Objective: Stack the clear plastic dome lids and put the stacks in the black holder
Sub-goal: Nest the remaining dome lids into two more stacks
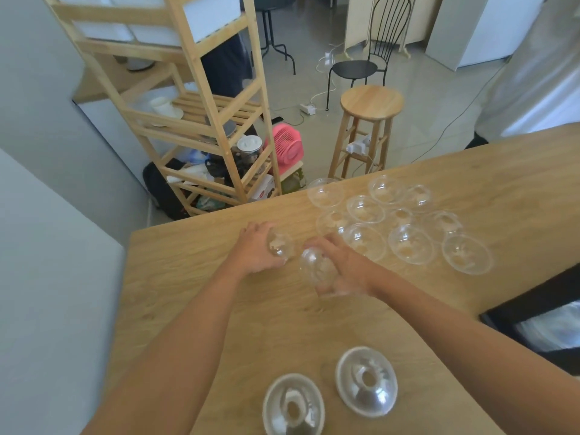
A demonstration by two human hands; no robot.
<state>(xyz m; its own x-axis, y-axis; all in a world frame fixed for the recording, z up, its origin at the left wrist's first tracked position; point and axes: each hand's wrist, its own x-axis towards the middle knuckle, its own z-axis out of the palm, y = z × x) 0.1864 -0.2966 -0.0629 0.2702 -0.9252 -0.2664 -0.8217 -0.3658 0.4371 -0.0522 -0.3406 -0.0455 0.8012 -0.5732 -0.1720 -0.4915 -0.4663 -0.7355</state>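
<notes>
My left hand [255,248] grips one clear dome lid [280,244] just above the wooden table [194,271]. Close to its right, my right hand [343,266] holds another clear dome lid [315,266], tilted on its side. The two held lids are a short gap apart. Several loose dome lids [408,243] lie spread over the table's far right part. Two stacks of lids stand near me, one stack [293,405] at the front and a second stack [366,381] to its right. A black holder [533,328] shows at the right edge, partly cut off.
The table's far edge runs just behind the loose lids. Beyond it stand a wooden stool [368,120], a wooden shelf rack [194,120], a pink fan [287,146] and a black chair [367,61]. A person in a grey top [533,76] stands at the far right.
</notes>
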